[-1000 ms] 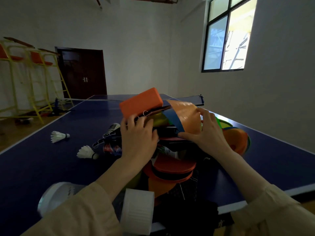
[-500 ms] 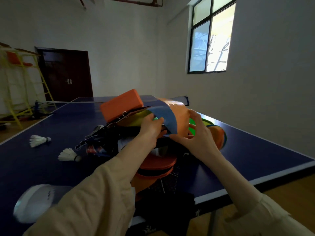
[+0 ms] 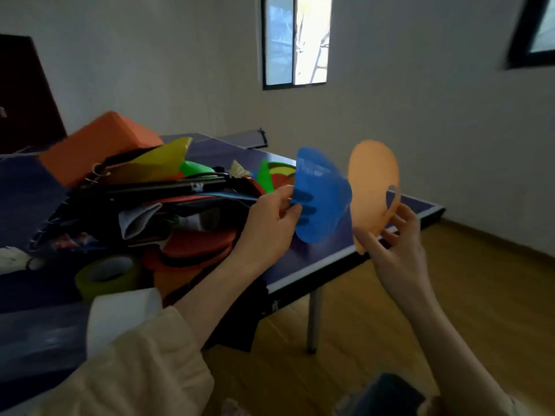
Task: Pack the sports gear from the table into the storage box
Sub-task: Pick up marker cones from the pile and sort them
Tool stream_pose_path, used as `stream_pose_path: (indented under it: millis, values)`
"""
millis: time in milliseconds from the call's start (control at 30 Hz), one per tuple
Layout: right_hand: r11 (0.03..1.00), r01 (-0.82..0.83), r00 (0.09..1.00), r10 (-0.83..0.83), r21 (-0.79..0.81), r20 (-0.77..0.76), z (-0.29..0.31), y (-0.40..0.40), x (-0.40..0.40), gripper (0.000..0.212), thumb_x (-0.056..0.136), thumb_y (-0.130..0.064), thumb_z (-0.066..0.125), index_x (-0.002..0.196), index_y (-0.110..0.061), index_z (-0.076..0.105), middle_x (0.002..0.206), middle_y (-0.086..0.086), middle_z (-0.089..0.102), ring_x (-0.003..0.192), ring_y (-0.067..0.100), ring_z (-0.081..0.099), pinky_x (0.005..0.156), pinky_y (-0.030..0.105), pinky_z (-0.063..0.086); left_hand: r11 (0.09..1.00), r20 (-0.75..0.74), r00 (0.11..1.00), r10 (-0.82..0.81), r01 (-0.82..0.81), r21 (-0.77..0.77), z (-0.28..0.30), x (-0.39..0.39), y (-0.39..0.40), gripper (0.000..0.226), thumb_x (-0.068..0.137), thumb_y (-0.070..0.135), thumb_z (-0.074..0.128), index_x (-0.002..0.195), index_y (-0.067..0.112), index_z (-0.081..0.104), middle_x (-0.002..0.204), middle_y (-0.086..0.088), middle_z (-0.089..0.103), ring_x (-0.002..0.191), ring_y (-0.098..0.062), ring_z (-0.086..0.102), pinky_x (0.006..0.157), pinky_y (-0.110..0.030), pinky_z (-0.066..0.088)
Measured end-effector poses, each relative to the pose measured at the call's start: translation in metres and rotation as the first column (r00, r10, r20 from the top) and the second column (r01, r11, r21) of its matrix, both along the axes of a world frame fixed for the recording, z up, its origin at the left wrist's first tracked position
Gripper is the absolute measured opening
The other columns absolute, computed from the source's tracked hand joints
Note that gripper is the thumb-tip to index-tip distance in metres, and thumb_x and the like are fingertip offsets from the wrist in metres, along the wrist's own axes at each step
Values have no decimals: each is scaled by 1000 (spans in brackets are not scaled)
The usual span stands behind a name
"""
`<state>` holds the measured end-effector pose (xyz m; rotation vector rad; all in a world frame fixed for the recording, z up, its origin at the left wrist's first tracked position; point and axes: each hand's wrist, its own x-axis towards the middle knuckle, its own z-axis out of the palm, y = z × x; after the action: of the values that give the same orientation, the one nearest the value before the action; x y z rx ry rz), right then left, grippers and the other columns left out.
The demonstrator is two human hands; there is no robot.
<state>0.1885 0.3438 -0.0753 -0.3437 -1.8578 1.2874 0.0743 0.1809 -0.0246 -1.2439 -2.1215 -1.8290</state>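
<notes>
Lifted off the pile, blue cone point(image 3: 322, 199) in left grip point(image 3: 270, 223), orange cone point(image 3: 374, 187) in right grip point(image 3: 396, 253), apart.

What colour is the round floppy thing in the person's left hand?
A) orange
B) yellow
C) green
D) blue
D: the left hand pinches the blue disc by its edge, while the orange disc is in the right hand.

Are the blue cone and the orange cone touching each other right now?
Apart. The head view shows the blue cone in the left hand and the orange cone in the right hand, with a strip of wall and table between their edges.
</notes>
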Motion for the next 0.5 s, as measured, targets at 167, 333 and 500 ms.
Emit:
stream_pose_path:
  millis: [167,333,500]
  values:
    - [992,79,969,-55,-94,241,-62,29,50,81,83,-36,72,145,-37,21,130,-10,42,110,13,55,81,31,53,978,19,999,-47,50,-203,-58,24,44,17,96,13,50,108,14,63,103,-2,71,98,-12,67,84,-42,57]
    - [937,232,840,-57,-262,540,-136,49,92,81,85,-32,71,147,-28,19,124,-1,47,97,21,59,83,44,56,926,8,998,-61,60,-372,-112,51,80,16,95,14,48,104,12,61,93,-1,69,91,-17,67,81,-41,57]
    - [823,375,668,79,-426,740,-218,63,131,87,82,-38,70,148,-16,18,122,8,53,94,27,63,74,44,58,837,81,992,-100,128,-533,-176,78,102,34,96,17,47,129,18,55,118,-4,66,113,-20,60,92,-44,53]
